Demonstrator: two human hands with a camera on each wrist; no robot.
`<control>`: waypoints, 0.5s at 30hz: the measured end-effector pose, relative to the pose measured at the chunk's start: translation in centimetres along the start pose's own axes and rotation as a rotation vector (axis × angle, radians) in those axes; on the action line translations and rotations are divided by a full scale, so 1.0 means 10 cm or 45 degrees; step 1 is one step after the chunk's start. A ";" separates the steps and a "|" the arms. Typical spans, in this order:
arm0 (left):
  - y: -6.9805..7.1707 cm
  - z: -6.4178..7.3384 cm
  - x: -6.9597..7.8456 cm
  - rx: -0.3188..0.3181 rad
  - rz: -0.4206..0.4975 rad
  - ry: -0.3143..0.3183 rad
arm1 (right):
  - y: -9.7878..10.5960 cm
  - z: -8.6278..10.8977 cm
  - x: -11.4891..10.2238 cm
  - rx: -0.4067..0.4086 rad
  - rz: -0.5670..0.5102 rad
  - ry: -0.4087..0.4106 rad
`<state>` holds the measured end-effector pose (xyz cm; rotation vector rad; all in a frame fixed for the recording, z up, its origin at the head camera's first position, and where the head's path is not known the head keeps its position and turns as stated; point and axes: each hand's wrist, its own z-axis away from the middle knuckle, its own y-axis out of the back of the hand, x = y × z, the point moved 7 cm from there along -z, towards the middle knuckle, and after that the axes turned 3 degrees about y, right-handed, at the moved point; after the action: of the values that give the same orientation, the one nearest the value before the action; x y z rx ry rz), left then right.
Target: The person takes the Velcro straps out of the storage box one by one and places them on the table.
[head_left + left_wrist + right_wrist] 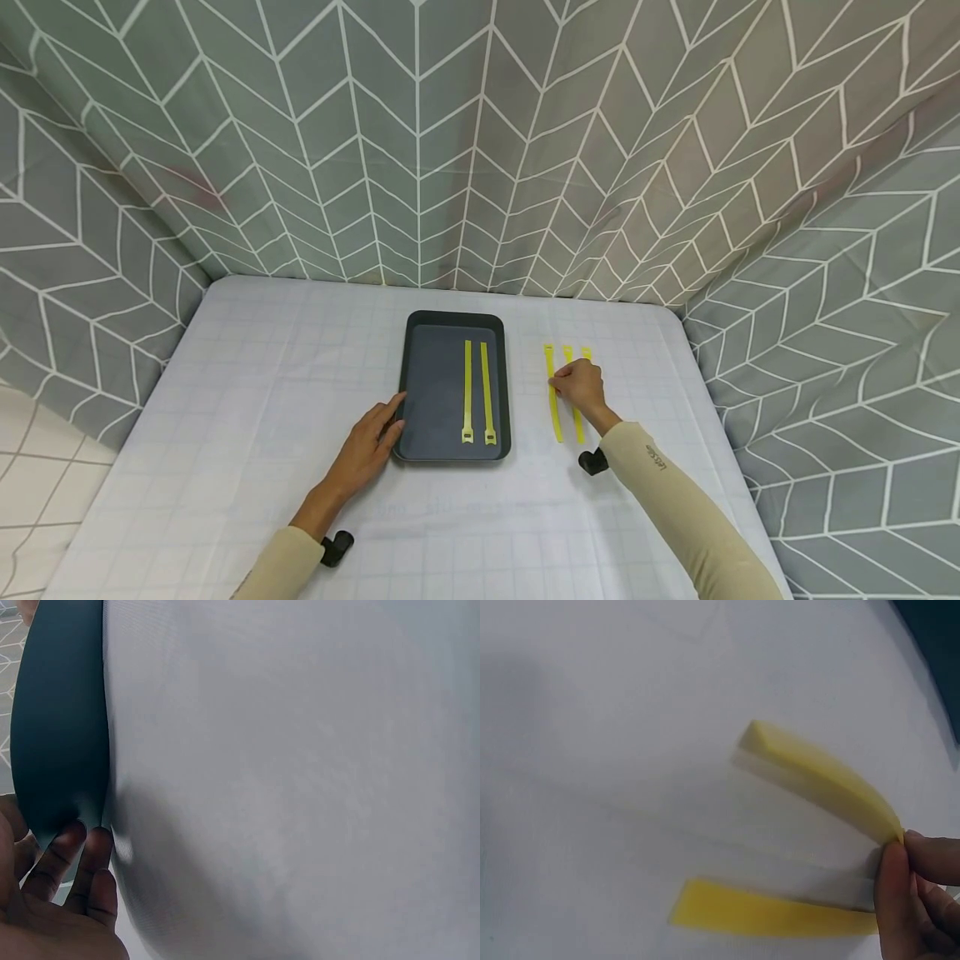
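The left hand point(371, 446) lies with straight fingers point(71, 855) touching the dark tray point(411, 392), which holds two yellow strips point(477, 390). On the desk point(247, 400), the right hand point(581, 385) pinches another yellow strip point(832, 784), one end lifted. Pickup seems underway; carrying it trayward likely follows.

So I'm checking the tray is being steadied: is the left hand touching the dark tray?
Touching. In the left wrist view, the fingertips of the left hand press against the dark tray edge; the head view agrees.
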<state>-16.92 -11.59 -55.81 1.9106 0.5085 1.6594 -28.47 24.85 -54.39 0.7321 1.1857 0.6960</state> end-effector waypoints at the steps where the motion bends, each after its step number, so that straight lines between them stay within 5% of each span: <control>1: 0.00 0.00 0.00 -0.004 -0.001 0.004 | 0.00 0.00 0.00 0.003 0.009 0.005; 15: 0.00 0.00 0.00 0.005 -0.002 -0.016 | 0.02 0.02 -0.04 0.024 0.075 0.068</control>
<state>-16.91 -11.56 -55.82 1.9224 0.5082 1.6454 -28.42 24.63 -53.98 0.7709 1.2244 0.7583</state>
